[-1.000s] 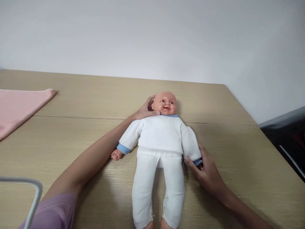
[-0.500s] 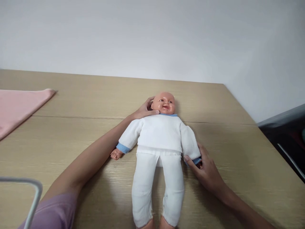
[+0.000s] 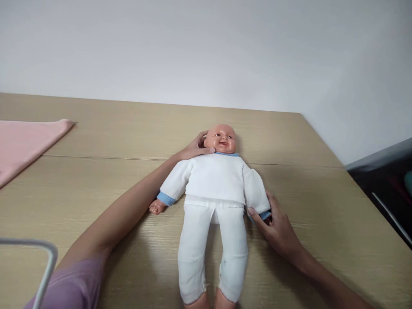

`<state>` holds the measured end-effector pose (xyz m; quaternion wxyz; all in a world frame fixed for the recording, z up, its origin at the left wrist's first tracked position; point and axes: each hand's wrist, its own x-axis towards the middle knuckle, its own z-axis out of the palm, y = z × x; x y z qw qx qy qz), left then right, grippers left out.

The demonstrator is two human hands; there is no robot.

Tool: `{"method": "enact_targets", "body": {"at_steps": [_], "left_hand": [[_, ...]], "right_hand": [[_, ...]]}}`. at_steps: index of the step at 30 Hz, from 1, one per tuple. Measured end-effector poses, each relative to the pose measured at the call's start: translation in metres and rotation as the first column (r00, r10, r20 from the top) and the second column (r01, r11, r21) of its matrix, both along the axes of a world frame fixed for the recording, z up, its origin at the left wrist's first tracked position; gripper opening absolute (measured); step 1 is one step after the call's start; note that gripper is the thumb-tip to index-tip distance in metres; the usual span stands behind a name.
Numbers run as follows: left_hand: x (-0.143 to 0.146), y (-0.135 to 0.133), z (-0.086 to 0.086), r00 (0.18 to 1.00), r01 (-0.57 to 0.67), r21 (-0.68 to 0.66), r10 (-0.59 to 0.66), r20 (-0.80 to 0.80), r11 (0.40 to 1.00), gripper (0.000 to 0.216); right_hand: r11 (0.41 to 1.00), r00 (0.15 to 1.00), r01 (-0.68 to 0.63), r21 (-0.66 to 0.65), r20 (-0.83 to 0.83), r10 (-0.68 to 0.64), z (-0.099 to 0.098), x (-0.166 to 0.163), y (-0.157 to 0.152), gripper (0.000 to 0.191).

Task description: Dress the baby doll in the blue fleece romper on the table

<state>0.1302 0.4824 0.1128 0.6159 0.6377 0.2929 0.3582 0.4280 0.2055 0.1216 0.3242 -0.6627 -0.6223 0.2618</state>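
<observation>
doll (image 3: 215,178) | bald, pinkish head; white top (image 3: 215,184) with blue collar and cuffs; white trousers (image 3: 195,246) | face-up, arms spread, legs slightly apart | on table (image 3: 96,180), head toward far edge, feet cut off by lower frame edge

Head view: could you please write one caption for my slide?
A doll in white clothes lies face-up on a table, left hand at its head, right hand at its sleeve cuff.

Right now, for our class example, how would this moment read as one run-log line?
doll: face up on table | left hand: cups its head | right hand: around blue cuff | pink cloth: left
</observation>
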Motion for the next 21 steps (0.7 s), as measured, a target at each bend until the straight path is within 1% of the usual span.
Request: {"method": "enact_targets", "body": {"at_steps": [5,7,9,11,13,14,15,17,18,19,20,21], "left_hand": [[-0.001,-0.004,0.003,0.999,-0.019,0.009,0.019,-0.028,1.0,0.126],[-0.006,-0.006,0.007,0.998,-0.033,0.002,0.033,-0.055,0.999,0.13],[-0.014,-0.011,0.014,0.991,-0.081,-0.012,0.079,-0.104,0.997,0.138],[-0.022,-0.019,0.023,0.97,-0.167,0.021,0.168,-0.173,0.986,0.139],[-0.026,-0.032,0.035,0.938,-0.256,0.134,0.28,-0.206,0.957,0.125],[-0.025,-0.041,0.042,0.917,-0.305,0.215,0.347,-0.194,0.928,0.115],[-0.021,-0.052,0.049,0.893,-0.359,0.302,0.42,-0.165,0.883,0.102],[-0.007,-0.081,0.064,0.827,-0.465,0.466,0.558,-0.075,0.752,0.073],[0.003,-0.099,0.071,0.798,-0.497,0.524,0.601,-0.037,0.692,0.059],[0.014,-0.119,0.079,0.79,-0.505,0.56,0.613,-0.007,0.657,0.043],[0.026,-0.142,0.087,0.82,-0.476,0.575,0.573,0.017,0.665,0.03],[0.038,-0.166,0.096,0.875,-0.412,0.581,0.483,0.036,0.702,0.021]], "right_hand": [[0.996,0.997,0.08,0.031,-0.018,-0.08,-0.001,0.001,0.003,0.073],[0.995,0.995,0.087,0.052,-0.046,-0.084,-0.002,0.003,0.005,0.074],[0.991,0.993,0.098,0.086,-0.076,-0.091,-0.004,0.005,0.007,0.076],[0.982,0.987,0.134,0.133,-0.102,-0.121,-0.005,0.007,0.007,0.076],[0.961,0.979,0.189,0.199,-0.118,-0.168,-0.003,0.007,0.006,0.071],[0.944,0.974,0.216,0.25,-0.123,-0.19,-0.001,0.006,0.006,0.067],[0.921,0.97,0.236,0.312,-0.134,-0.203,0.002,0.004,0.005,0.063],[0.851,0.965,0.254,0.46,-0.182,-0.19,0.008,-0.001,0.001,0.052],[0.806,0.964,0.251,0.535,-0.217,-0.156,0.012,-0.005,-0.004,0.046],[0.764,0.961,0.241,0.599,-0.256,-0.102,0.015,-0.008,-0.011,0.04],[0.727,0.955,0.229,0.647,-0.293,-0.04,0.019,-0.012,-0.021,0.034],[0.695,0.947,0.22,0.685,-0.321,0.016,0.022,-0.015,-0.035,0.029]]}}
